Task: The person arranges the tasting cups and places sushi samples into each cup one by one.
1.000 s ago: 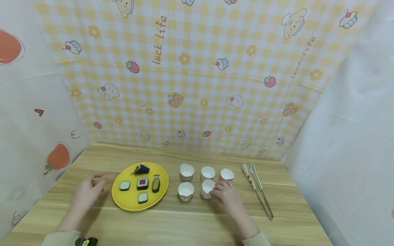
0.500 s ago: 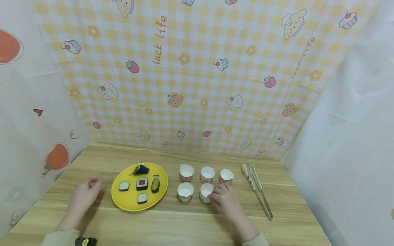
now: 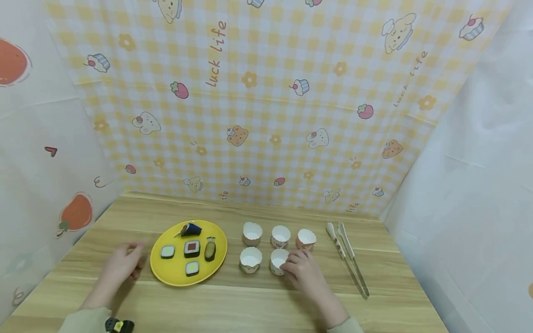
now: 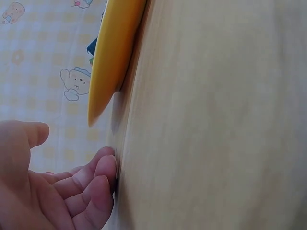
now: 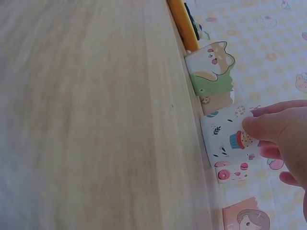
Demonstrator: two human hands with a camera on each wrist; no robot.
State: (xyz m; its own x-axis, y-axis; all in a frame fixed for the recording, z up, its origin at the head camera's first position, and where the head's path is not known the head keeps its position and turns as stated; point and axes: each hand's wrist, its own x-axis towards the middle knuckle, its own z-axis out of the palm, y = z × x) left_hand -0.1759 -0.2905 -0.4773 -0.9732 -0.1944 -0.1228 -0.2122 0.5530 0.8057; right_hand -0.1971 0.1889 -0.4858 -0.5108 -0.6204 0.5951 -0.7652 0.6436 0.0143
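Hanging across the upper frame, a checked cloth [image 3: 258,111] is backing a wooden table [image 3: 233,307] that is filling the lower part. A yellow plate [image 3: 172,272] is sitting left of centre, and tongs [image 3: 353,257] are lying spread at lower right, well apart from it. The left hand [image 3: 120,264] is resting at lower left, just beside the plate, its fingers loosely curled and holding nothing; whether they are touching the table is hard to tell. The right hand [image 3: 304,270] is pinching the wall of a paper cup [image 3: 277,264] at lower centre, thumb outside. That cup is standing upright, right of the front cup [image 3: 251,260], while three back cups [image 3: 281,237] are lining up behind. Five sushi pieces [image 3: 192,249] are lying on the plate.

Judging by the two rows, the person seems to be setting the held cup into line. The next move is probably calling for a gentle release, thumb and fingers parting evenly so that the light paper is not tipping or knocking its neighbours.
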